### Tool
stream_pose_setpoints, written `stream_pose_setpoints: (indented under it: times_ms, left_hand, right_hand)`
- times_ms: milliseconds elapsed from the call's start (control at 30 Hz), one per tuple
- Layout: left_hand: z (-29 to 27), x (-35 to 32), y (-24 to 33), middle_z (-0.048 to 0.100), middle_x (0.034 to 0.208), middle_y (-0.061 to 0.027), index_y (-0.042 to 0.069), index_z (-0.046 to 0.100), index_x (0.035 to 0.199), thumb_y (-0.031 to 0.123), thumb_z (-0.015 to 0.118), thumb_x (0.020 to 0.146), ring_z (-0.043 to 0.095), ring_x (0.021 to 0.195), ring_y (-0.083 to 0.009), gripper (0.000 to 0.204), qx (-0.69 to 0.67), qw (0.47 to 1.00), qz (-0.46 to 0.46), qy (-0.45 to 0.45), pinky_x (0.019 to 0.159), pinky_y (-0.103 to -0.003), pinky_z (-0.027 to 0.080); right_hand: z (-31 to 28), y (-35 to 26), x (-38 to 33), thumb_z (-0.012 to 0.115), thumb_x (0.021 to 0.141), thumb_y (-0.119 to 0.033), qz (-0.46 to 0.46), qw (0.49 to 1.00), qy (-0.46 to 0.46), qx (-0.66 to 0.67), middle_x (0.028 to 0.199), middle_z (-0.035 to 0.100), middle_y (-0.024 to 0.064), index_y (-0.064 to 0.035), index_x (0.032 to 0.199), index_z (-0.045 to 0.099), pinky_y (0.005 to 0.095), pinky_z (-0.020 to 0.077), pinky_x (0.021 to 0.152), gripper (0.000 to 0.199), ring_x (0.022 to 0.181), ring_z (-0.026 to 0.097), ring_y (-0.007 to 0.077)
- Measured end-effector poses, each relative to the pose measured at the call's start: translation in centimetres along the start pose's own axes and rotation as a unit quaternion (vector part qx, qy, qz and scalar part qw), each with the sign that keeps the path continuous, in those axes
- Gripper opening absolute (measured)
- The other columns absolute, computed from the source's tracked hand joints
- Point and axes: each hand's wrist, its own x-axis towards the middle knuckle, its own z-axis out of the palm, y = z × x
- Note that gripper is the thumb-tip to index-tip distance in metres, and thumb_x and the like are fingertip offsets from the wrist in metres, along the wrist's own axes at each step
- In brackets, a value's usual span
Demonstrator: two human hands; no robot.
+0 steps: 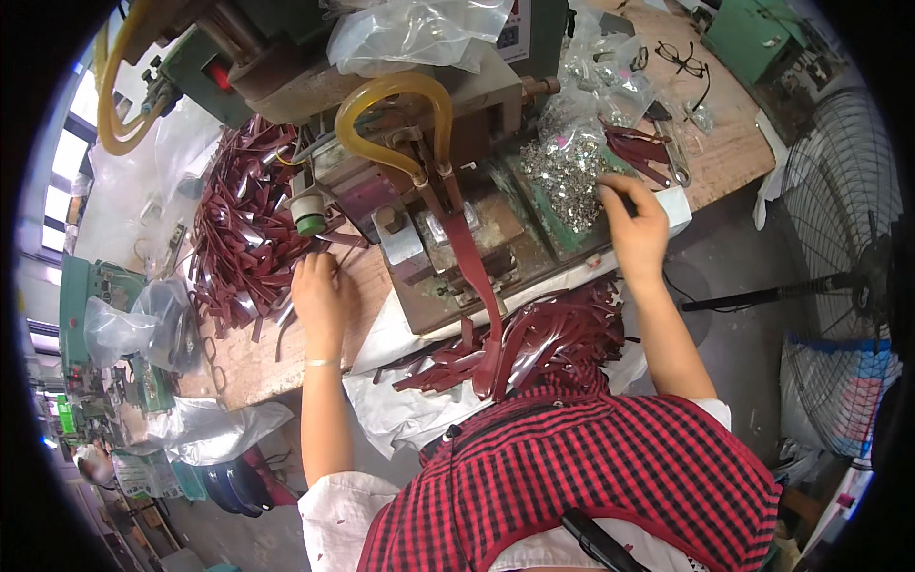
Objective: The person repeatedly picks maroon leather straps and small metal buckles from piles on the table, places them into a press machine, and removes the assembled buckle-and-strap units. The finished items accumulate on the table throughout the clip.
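My left hand [320, 294] is at the near right edge of a heap of dark red strips [250, 229], fingers bent together; whether a strip is between them is hidden. My right hand [637, 227] is at the right side of a pile of small shiny metal pieces [564, 179], thumb and forefinger pinched over something too small to make out. Between my hands, a dark red strap [469, 262] runs from under the press [419, 191] down toward my lap. More dark red strips [543, 343] lie bunched there on a white sheet [400, 419].
A yellow hose [391, 88] loops over the press. Clear plastic bags [415, 33] rest on top of the machine. Scissors [679, 167] and eyeglasses [681, 59] lie on the wooden table [729, 143] at the far right. A large fan [839, 276] stands to the right.
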Motion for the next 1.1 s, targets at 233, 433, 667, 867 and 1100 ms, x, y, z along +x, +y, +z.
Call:
stream_pose_setpoints:
  times_ms: [233,433,667,867,1100]
  left_hand:
    - [-3.5,-0.4,0.9,0.075,0.091,-0.008,0.004,0.057,0.141,-0.001,0.061,0.101,0.069,0.076,-0.0103,0.041,-0.468,0.851,-0.237,0.001,0.067,-0.024,0.054]
    - [-2.0,-1.9,3.2,0.074,0.107,-0.0108,-0.005,0.067,0.121,0.01,0.063,0.104,0.069,0.092,-0.014,0.024,-0.499,0.813,-0.286,0.086,0.077,-0.023,0.054]
    - [-12.0,1.8,11.4,0.064,0.088,-0.0081,-0.004,0.075,0.108,0.004,0.074,0.094,0.055,0.066,-0.012,0.017,-0.29,0.903,-0.005,0.318,0.058,-0.023,0.043]
    - [-12.0,1.3,16.3,0.066,0.091,-0.0096,-0.002,0.078,0.104,0.006,0.085,0.082,0.062,0.069,-0.0184,0.024,-0.274,0.92,0.201,0.197,0.061,-0.03,0.051]
    - [-8.7,3.8,16.8,0.076,0.104,-0.009,0.01,0.076,0.104,0.016,0.089,0.077,0.058,0.056,-0.0118,0.031,-0.22,0.897,0.318,0.214,0.047,-0.026,0.041]
  right_hand:
    - [0.8,-8.3,0.1,0.072,0.09,-0.003,-0.028,0.978,-0.153,0.136,0.101,0.076,0.008,-0.0014,0.105,0.076,0.0291,0.0537,0.089,0.015,0.095,0.071,0.0152]
    - [7.9,-10.7,0.3,0.072,0.087,-0.001,0.015,0.948,-0.179,0.264,0.097,0.073,0.0084,0.0021,0.115,0.064,0.0282,0.0529,0.087,0.029,0.092,0.069,0.0147]
    - [7.2,-13.8,0.1,0.071,0.086,0.0,0.109,0.903,-0.192,0.368,0.092,0.073,0.0084,0.0032,0.124,0.06,0.0271,0.0536,0.079,0.04,0.087,0.068,0.0118]
    - [3.4,-15.1,-1.1,0.067,0.094,-0.004,0.078,0.908,-0.279,0.301,0.126,0.066,0.012,0.0017,0.138,0.054,0.0318,0.0481,0.103,0.047,0.122,0.062,0.0183]
    - [2.5,-1.1,1.8,0.079,0.081,-0.019,-0.141,0.936,-0.082,-0.313,0.132,0.065,0.021,-0.0083,0.105,0.076,0.0495,0.0454,0.108,0.026,0.133,0.053,0.0384]
